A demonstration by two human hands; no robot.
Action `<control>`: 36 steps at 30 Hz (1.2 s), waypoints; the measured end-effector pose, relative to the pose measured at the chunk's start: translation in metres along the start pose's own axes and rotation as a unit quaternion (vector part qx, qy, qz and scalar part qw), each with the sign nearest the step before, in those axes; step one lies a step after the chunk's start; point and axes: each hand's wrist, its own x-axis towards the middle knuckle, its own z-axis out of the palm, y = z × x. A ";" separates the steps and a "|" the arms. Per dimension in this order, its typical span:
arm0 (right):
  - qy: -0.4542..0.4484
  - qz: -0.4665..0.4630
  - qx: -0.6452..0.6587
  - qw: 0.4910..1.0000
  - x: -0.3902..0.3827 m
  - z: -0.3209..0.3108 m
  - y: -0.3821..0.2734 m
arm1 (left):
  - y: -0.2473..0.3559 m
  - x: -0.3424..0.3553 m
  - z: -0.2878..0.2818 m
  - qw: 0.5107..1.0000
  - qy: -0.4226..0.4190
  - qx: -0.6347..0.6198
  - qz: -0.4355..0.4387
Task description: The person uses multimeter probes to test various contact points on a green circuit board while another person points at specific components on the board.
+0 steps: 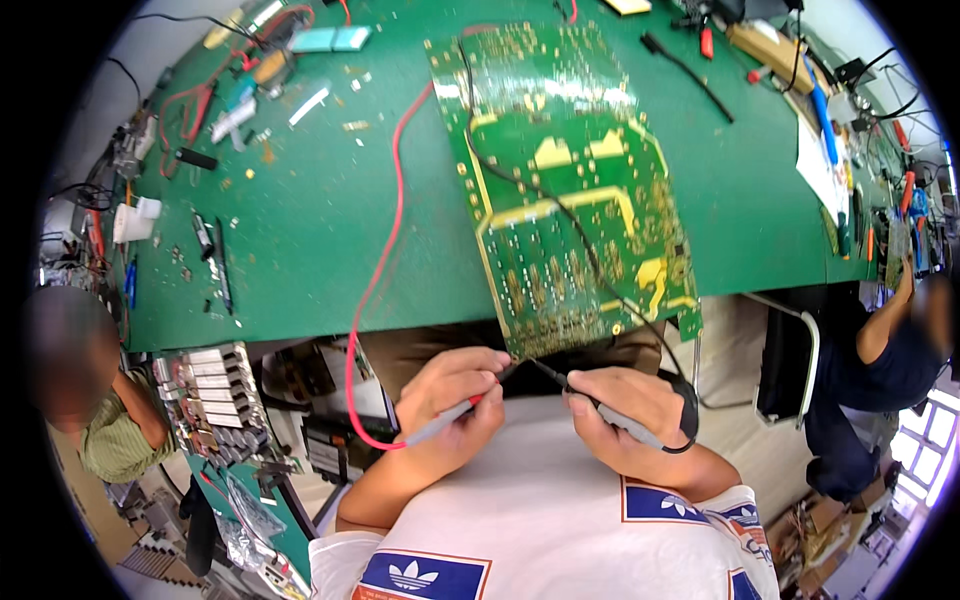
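A large green circuit board (520, 170) with gold traces lies on the bench, its near end reaching past the front edge toward me. My left hand (452, 402) is closed around a grey test probe (430, 430) with a red lead (400, 190). In my right hand (632, 412) is a second test probe (628, 428), grey and black, on a black lead (570, 212) that runs across the board. Both probe tips converge at the board's near edge; whether they touch it is too small to tell.
The green bench (300, 240) carries a black cable (688, 78), dark pens (212, 262) and small scraps. Tools line the right side. A populated circuit board (212, 400) stands low on the left. One person (120, 420) sits at left, another (850, 390) at right near a chair (785, 350).
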 end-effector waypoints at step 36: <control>-0.008 0.034 0.087 0.996 -0.014 -0.002 0.027 | -0.012 -0.016 0.001 0.993 0.002 -0.104 -0.047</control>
